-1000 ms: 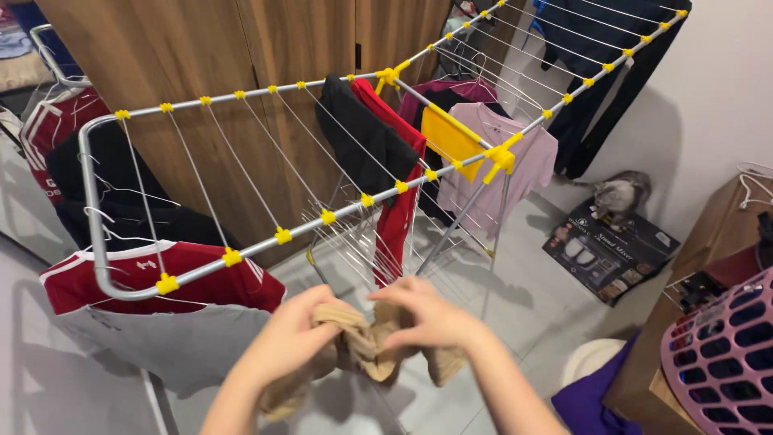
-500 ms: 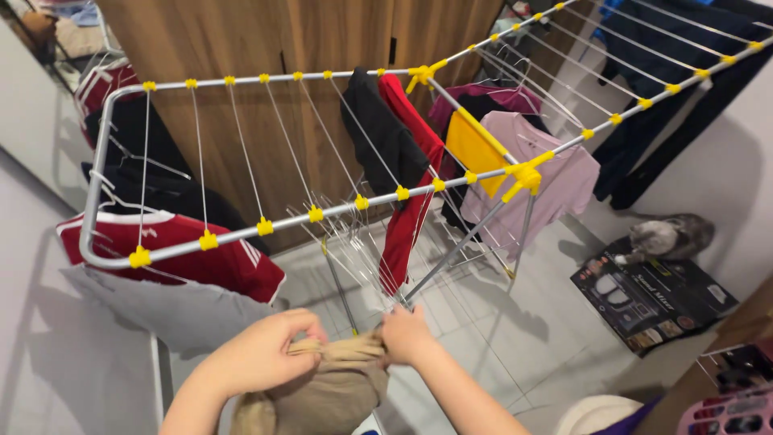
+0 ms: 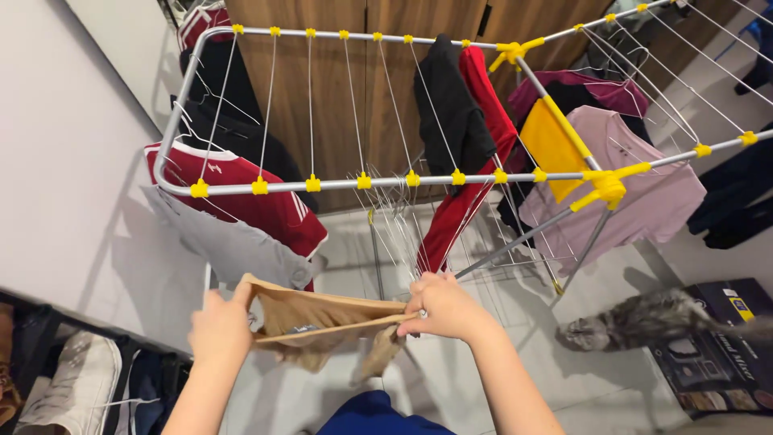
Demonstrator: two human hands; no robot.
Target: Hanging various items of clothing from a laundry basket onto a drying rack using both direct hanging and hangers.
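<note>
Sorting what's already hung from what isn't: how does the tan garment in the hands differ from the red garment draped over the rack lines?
The tan garment is stretched open, roughly level, between the left hand and right hand; the red garment hangs folded over the drying rack, trailing down. The tan one is pale and below the rack, clear of it; the red one is bright and lies beside a black garment. Both are soft cloth.

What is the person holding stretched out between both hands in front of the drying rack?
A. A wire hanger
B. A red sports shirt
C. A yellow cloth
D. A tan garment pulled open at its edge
D: the left hand and right hand each grip one end of a tan garment, its edge pulled taut between them, below the drying rack; the red shirt and yellow cloth hang on the rack.
</note>
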